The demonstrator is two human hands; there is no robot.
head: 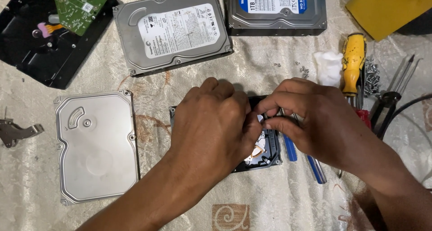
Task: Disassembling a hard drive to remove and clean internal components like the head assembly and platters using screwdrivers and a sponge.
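Fingers of left hand [211,123] and right hand [310,118] clamped on opened drive [265,156]; two sealed drives [173,31].

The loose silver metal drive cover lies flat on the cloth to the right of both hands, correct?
Not quite. In the head view the loose silver metal drive cover lies flat on the cloth to the left of both hands, beside the left hand, not the right hand.

Opened drive [265,156] mid-table under both hands.
Lifted cover [96,145] to its left; two closed drives [173,28] along far edge; screwdrivers [353,62] and loose screws [371,73] toward right edge.
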